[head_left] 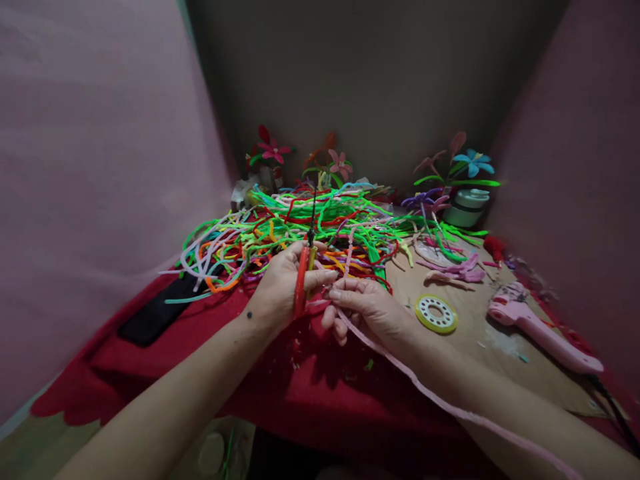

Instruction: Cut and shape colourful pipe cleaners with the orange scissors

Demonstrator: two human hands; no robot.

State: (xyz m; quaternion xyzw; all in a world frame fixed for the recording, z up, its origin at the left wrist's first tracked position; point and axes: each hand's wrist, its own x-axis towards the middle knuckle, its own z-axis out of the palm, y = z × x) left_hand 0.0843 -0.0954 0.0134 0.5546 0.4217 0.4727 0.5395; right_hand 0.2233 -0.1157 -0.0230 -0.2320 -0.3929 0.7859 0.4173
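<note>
Your left hand [286,279] is curled closed around a red-handled tool [301,281], its dark tip pointing away from you; your right hand [369,303] pinches a fuzzy pink stem [423,388], which runs back along your right forearm [475,373]. Beyond both hands lies a colourful heap of stems [320,208], with a yellow-rimmed disc [421,312] right of your right hand

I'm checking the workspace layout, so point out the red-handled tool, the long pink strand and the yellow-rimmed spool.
Red-handled tool [301,283]: head view, on its red handle.
Long pink strand [425,394]: head view, on its trailing length.
Yellow-rimmed spool [425,311]: head view, on its white ring.
</note>
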